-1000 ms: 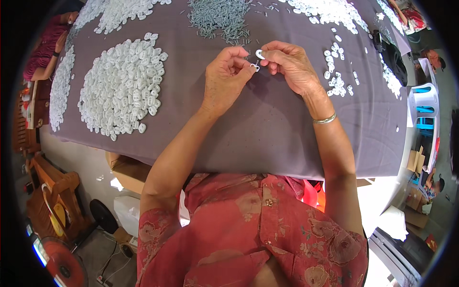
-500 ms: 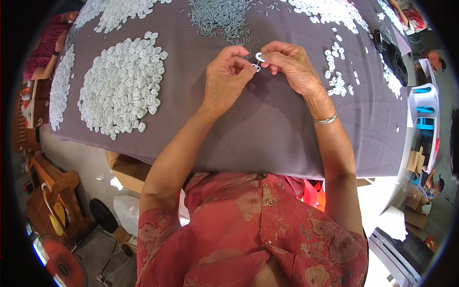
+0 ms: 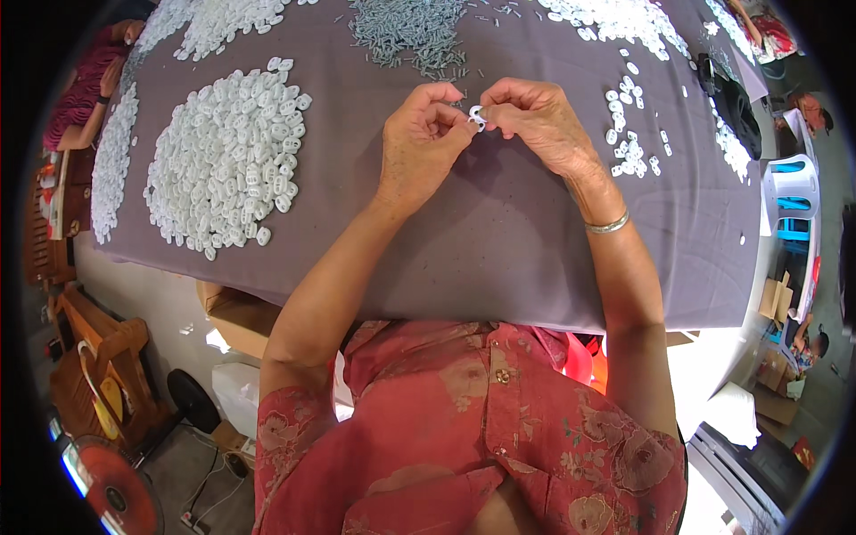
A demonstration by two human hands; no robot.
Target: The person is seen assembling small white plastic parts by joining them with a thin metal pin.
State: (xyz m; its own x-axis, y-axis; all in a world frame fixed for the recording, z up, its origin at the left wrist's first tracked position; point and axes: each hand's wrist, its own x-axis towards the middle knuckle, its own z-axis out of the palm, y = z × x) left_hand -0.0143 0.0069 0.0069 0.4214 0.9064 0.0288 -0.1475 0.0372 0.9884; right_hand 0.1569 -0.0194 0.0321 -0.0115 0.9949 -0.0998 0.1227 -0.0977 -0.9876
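Note:
Both hands meet above the cloth-covered table. My left hand [image 3: 421,147] pinches a small white plastic piece with holes between thumb and forefinger. My right hand [image 3: 546,129], with a bangle on its wrist, has thumb and forefinger closed on a second white plastic piece [image 3: 476,112]. The two pieces touch or overlap at the fingertips. Whether a grey pin sits between them I cannot make out. Beyond the hands lies a heap of small grey pins [image 3: 408,31]. To the left is a large heap of white oval pieces [image 3: 227,160] with holes.
Some loose white pieces [image 3: 631,153] lie right of my right hand. More white heaps [image 3: 624,22] spread along the far side. A black item [image 3: 733,116] rests near the right edge. Another person's arm [image 3: 89,125] is at the far left. A fan [image 3: 116,490] stands lower left.
My right hand has moved slightly left and down, bringing its white piece from just above the left hand's piece onto it. The left hand has barely moved.

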